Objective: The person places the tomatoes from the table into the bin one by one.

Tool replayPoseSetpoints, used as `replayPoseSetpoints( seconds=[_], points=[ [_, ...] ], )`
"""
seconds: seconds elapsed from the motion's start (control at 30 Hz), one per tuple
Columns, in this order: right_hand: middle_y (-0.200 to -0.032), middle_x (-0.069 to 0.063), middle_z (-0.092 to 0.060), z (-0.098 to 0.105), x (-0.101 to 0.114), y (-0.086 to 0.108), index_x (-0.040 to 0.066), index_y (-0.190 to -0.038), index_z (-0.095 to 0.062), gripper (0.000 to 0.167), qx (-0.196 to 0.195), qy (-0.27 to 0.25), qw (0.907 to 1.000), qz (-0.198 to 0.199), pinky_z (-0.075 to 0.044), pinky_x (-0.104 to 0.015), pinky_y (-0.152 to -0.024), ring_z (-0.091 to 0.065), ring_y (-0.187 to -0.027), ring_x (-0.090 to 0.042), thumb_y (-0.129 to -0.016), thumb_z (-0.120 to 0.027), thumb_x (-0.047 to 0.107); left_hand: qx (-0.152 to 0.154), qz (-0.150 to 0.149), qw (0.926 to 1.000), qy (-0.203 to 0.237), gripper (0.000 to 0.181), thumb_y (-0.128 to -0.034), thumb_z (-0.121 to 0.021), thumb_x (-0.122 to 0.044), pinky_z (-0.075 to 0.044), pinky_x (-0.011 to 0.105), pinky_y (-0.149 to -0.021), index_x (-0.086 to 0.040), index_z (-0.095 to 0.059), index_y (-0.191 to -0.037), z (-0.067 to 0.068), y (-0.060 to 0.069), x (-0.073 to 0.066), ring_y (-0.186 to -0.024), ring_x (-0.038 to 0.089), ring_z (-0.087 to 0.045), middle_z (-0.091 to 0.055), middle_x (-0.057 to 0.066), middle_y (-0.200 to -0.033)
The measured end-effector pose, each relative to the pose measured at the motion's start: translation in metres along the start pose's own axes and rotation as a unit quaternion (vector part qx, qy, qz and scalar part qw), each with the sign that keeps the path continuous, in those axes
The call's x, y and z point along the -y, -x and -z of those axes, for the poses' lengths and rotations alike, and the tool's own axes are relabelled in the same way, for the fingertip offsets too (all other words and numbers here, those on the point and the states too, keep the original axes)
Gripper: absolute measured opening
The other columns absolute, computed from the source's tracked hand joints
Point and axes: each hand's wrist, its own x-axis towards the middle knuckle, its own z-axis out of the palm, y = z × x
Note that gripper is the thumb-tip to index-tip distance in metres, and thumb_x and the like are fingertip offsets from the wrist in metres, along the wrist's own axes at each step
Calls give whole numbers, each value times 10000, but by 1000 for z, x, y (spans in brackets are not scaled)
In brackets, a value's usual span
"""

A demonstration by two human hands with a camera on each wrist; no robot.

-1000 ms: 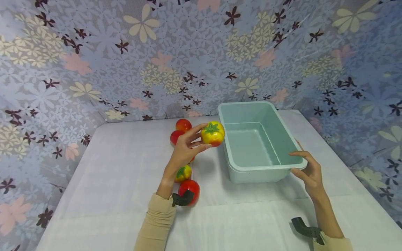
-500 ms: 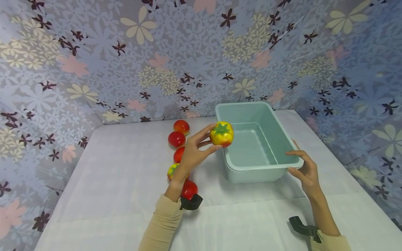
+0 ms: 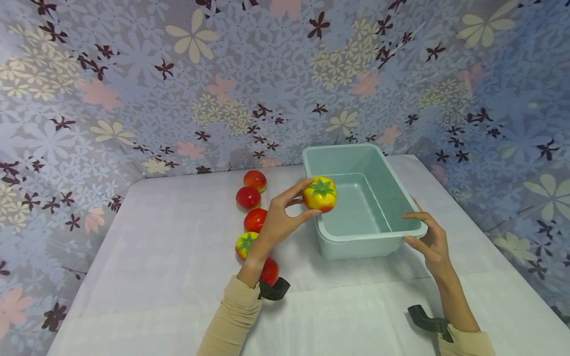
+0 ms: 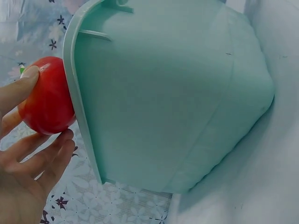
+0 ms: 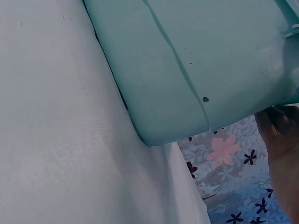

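A glossy yellow-and-red tomato (image 3: 319,194) with a green leafy top is pinched between the thumb and fingers of my left hand (image 3: 279,220). In the head view it overlaps the left rim of a pale green plastic tub (image 3: 352,247). From the left wrist view, the red underside of the tomato (image 4: 46,98) appears right at the tub's rim (image 4: 77,88). My right hand (image 3: 433,246) grips the tub's near right corner, thumb outside and fingers over the rim. Only part of the right hand (image 5: 285,149) shows in the right wrist view.
Left of the tub, several fruits lie in a rough column: a red one at the back (image 3: 255,181), another red one (image 3: 248,198), and a yellow one with a green top (image 3: 246,244). My left forearm partly covers the nearest red one (image 3: 269,271). A flowered cloth (image 3: 267,74) hangs behind the white table.
My left hand has carried the tomato rightward to the tub's left rim. The right hand keeps its grip on the tub's corner. The whole view has shifted slightly.
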Motion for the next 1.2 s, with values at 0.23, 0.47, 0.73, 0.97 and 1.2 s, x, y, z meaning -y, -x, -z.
replayPoseSetpoints(
  seconds=[0.23,0.47,0.73,0.97,1.2],
  points=[
    [-1522,-268,-344,0,0,0,-213,-1137,-522,416,40,-67,10000,-41,-334,-198,-1124,-164,-1502,-328,-721,-518,-229,20,124,9998,-177,633,-827,-759,-35,-548,400,-938,-56,-507,-1407,-1,0,1,-1210,241,-562,-540,95,-1431],
    [-1451,-240,-445,0,0,1,-237,-1146,-497,396,69,-29,10000,-4,-419,-194,-1047,-195,-1497,-309,-753,-533,-215,30,339,9994,-111,634,-828,-745,-1,-560,484,-881,-39,-497,-1411,0,0,3,-1187,293,-567,-540,127,-1423],
    [-1380,-229,-508,0,1,3,-265,-1132,-475,383,45,-76,9999,48,-438,-195,-1019,-181,-1499,-316,-758,-535,-216,75,396,9992,-14,598,-838,-735,-1,-559,520,-861,14,-503,-1389,5,1,-25,-1166,356,-571,-535,175,-1414],
    [-1483,-243,-409,1,2,3,-250,-1133,-491,379,26,-29,9999,101,-445,-200,-1010,-237,-1481,-296,-758,-535,-219,171,462,9988,10,602,-844,-730,-4,-552,535,-853,17,-495,-1397,7,1,-32,-1165,350,-564,-519,176,-1431],
    [-1405,-240,-484,-1,2,3,-240,-1140,-506,395,30,-6,9999,133,-479,-202,-971,-252,-1475,-288,-746,-520,-223,125,543,9984,-22,600,-840,-728,10,-552,540,-857,16,-499,-1395,8,1,-31,-1163,357,-570,-522,171,-1429]
  ],
)
